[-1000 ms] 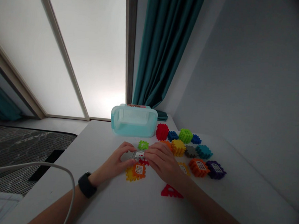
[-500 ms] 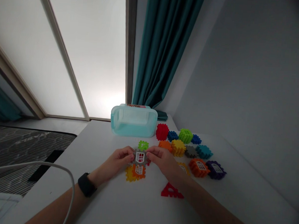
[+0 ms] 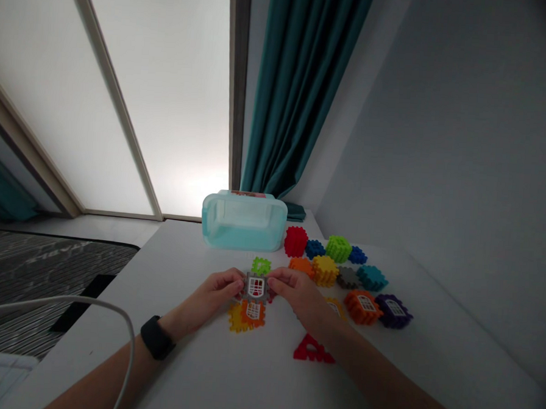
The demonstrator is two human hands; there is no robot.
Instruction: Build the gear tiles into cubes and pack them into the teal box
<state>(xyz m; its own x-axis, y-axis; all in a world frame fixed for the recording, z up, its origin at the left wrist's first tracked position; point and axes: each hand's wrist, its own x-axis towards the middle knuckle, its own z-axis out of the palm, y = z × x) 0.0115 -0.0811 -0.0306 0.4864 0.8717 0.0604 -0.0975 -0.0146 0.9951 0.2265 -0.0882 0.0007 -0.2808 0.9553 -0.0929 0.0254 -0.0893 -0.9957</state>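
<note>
Between my two hands is a grey toothed building tile [image 3: 256,286] with a white window grid. My left hand [image 3: 223,288] pinches its left edge, and my right hand [image 3: 294,291] pinches its right edge. Red shows through the grid and beside the fingers, from a piece mostly hidden underneath. Just below the grey tile lies an orange tile [image 3: 260,320] with a white grid, overlapping a yellow tile [image 3: 237,320]. A light green tile [image 3: 261,265] sits just beyond it. Nearer me, under my right forearm, a red triangular piece [image 3: 311,350] is partly covered.
A translucent blue bin [image 3: 244,236] lies on its side at the back of the white table [image 3: 227,379]. Stacks of toothed tiles stand at the right, including a red stack [image 3: 295,242], a yellow stack [image 3: 325,271] and a purple stack [image 3: 394,311]. A white cable [image 3: 127,325] crosses my left forearm.
Almost nothing differs. Both hands stay on the grey tile's edges, and the view has shifted very slightly.
</note>
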